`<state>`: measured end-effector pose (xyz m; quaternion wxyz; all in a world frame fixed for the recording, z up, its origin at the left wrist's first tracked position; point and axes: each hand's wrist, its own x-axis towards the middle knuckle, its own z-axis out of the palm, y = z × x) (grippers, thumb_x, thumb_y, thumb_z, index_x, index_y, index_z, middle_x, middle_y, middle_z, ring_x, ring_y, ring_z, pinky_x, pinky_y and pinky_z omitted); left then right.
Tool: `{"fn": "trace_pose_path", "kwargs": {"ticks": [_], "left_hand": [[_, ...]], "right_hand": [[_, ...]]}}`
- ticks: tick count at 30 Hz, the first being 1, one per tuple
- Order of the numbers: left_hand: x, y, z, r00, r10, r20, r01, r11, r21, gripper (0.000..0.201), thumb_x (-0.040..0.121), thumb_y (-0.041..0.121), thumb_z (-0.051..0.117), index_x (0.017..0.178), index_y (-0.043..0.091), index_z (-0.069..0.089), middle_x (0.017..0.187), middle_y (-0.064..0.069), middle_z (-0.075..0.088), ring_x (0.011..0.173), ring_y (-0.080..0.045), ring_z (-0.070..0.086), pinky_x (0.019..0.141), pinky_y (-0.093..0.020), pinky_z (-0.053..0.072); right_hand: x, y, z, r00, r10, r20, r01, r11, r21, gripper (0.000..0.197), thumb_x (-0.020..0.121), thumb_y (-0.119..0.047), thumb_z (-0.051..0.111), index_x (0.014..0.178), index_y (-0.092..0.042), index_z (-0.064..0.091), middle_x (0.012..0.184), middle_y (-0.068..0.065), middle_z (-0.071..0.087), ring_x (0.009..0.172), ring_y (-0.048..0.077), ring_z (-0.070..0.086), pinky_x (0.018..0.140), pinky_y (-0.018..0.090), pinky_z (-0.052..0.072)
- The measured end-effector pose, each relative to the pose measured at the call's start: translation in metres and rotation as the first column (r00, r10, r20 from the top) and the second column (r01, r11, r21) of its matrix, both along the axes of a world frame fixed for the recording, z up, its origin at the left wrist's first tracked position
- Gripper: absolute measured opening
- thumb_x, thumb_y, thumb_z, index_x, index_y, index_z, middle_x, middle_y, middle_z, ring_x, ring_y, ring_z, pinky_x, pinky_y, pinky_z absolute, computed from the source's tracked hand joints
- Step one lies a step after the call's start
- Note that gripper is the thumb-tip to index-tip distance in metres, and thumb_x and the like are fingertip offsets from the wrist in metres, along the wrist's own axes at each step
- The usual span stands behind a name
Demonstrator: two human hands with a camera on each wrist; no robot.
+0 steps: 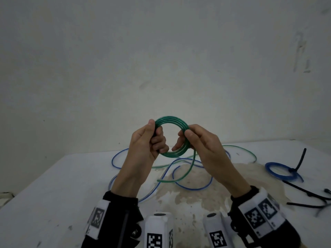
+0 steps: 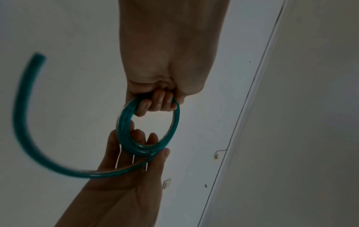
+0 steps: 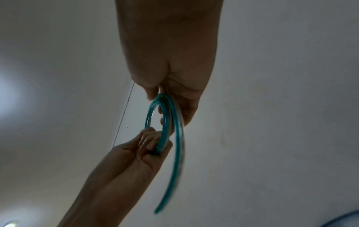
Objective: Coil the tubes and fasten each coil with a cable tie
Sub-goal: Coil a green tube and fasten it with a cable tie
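A green tube [image 1: 172, 120] is wound into a small coil held up above the table. My left hand [image 1: 152, 138] grips the coil's left side, fingers curled through the ring [image 2: 155, 104]. My right hand [image 1: 189, 138] pinches the coil's right side between thumb and fingers [image 3: 174, 98]. A short loose tail of the green tube [image 1: 189, 169] hangs down from the right hand, its end just above the table. In the left wrist view the tail [image 2: 23, 122] curves away to the left. A blue coil [image 1: 281, 171] fastened with a black cable tie [image 1: 297, 163] lies at the right.
Loose blue tube [image 1: 193, 187] and a pale green-tinted tube [image 1: 245, 151] sprawl over the white table [image 1: 53, 194] under my hands. Several black cable ties [image 1: 308, 196] lie near the right edge. A brown stain marks the table's middle. A bare wall stands behind.
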<state>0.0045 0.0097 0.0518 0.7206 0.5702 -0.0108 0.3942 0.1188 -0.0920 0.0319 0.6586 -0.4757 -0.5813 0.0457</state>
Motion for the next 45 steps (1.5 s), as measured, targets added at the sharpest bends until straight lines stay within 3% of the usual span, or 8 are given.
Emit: {"fn": "trace_pose_path", "kwargs": {"ticks": [8, 11, 18, 22, 30, 36, 41, 45], "left_hand": [[-0.006, 0.002, -0.004, 0.959, -0.268, -0.091, 0.264, 0.963, -0.058, 0.034, 0.092, 0.029, 0.036, 0.066, 0.010, 0.047, 0.055, -0.001, 0.041, 0.054, -0.015, 0.047, 0.061, -0.027, 0.046], [-0.013, 0.006, -0.006, 0.937, -0.277, -0.214, 0.296, 0.953, 0.062, 0.036, 0.087, 0.024, 0.038, 0.065, 0.008, 0.060, 0.060, -0.010, 0.056, 0.069, -0.024, 0.059, 0.071, -0.029, 0.051], [-0.003, -0.007, -0.007, 0.894, -0.218, -0.393, 0.290, 0.948, 0.134, 0.041, 0.088, 0.040, 0.041, 0.073, 0.005, 0.054, 0.053, -0.001, 0.035, 0.044, -0.015, 0.037, 0.067, -0.032, 0.049], [0.002, -0.018, -0.005, 0.960, -0.158, -0.233, 0.181, 0.980, 0.082, 0.036, 0.087, 0.037, 0.044, 0.060, 0.015, 0.032, 0.054, 0.004, 0.017, 0.042, -0.010, 0.018, 0.047, -0.023, 0.036], [0.007, -0.015, -0.004, 0.997, -0.002, 0.080, 0.010, 0.994, -0.105, 0.039, 0.094, 0.032, 0.038, 0.060, 0.017, 0.026, 0.047, 0.007, 0.018, 0.038, -0.007, 0.016, 0.043, -0.022, 0.024], [0.008, -0.015, -0.008, 0.988, -0.102, 0.118, 0.119, 0.982, -0.144, 0.040, 0.093, 0.034, 0.038, 0.058, 0.016, 0.031, 0.047, 0.005, 0.024, 0.040, -0.009, 0.023, 0.048, -0.022, 0.037], [0.000, -0.004, -0.009, 0.964, -0.266, -0.016, 0.264, 0.961, -0.082, 0.042, 0.090, 0.033, 0.035, 0.055, 0.012, 0.046, 0.049, -0.004, 0.039, 0.048, -0.019, 0.040, 0.068, -0.036, 0.042], [-0.003, 0.003, -0.008, 0.936, -0.317, -0.154, 0.316, 0.948, -0.036, 0.053, 0.090, 0.044, 0.031, 0.079, 0.000, 0.058, 0.055, -0.010, 0.053, 0.046, -0.020, 0.049, 0.066, -0.035, 0.053]], "right_hand": [[0.010, -0.022, 0.015, 0.997, 0.077, -0.023, -0.079, 0.991, -0.110, 0.018, 0.091, 0.001, 0.046, 0.081, 0.003, 0.061, 0.066, 0.009, 0.068, 0.064, 0.021, 0.069, 0.065, 0.024, 0.055], [0.017, -0.029, 0.018, 0.996, 0.070, 0.047, -0.059, 0.978, -0.200, 0.019, 0.093, 0.000, 0.044, 0.080, 0.006, 0.058, 0.064, 0.012, 0.066, 0.063, 0.029, 0.069, 0.067, 0.035, 0.058], [0.022, -0.034, 0.021, 0.957, 0.001, 0.292, 0.117, 0.915, -0.386, 0.022, 0.095, -0.006, 0.045, 0.078, 0.002, 0.057, 0.064, 0.011, 0.066, 0.064, 0.038, 0.064, 0.066, 0.052, 0.052], [0.016, -0.029, 0.016, 0.993, 0.089, -0.073, -0.107, 0.944, -0.311, 0.023, 0.092, -0.015, 0.046, 0.081, 0.001, 0.058, 0.060, 0.012, 0.061, 0.061, 0.030, 0.065, 0.060, 0.026, 0.053], [0.000, -0.009, 0.005, 0.750, 0.394, -0.531, -0.508, 0.857, -0.082, 0.039, 0.092, -0.029, 0.033, 0.091, -0.002, 0.061, 0.065, 0.006, 0.054, 0.070, 0.019, 0.057, 0.071, 0.026, 0.050], [0.004, -0.007, 0.003, 0.596, 0.515, -0.616, -0.608, 0.791, 0.074, 0.032, 0.092, -0.022, 0.037, 0.084, -0.008, 0.064, 0.058, -0.003, 0.041, 0.065, 0.015, 0.045, 0.069, 0.023, 0.046], [0.012, -0.018, 0.012, 0.675, 0.461, -0.576, -0.587, 0.809, -0.042, 0.023, 0.089, -0.022, 0.041, 0.084, -0.006, 0.057, 0.057, -0.005, 0.037, 0.062, 0.014, 0.040, 0.064, 0.021, 0.043], [0.015, -0.023, 0.014, 0.716, 0.429, -0.551, -0.601, 0.780, -0.174, 0.021, 0.086, -0.019, 0.041, 0.085, -0.002, 0.054, 0.054, -0.006, 0.041, 0.059, 0.013, 0.036, 0.061, 0.021, 0.040]]}}
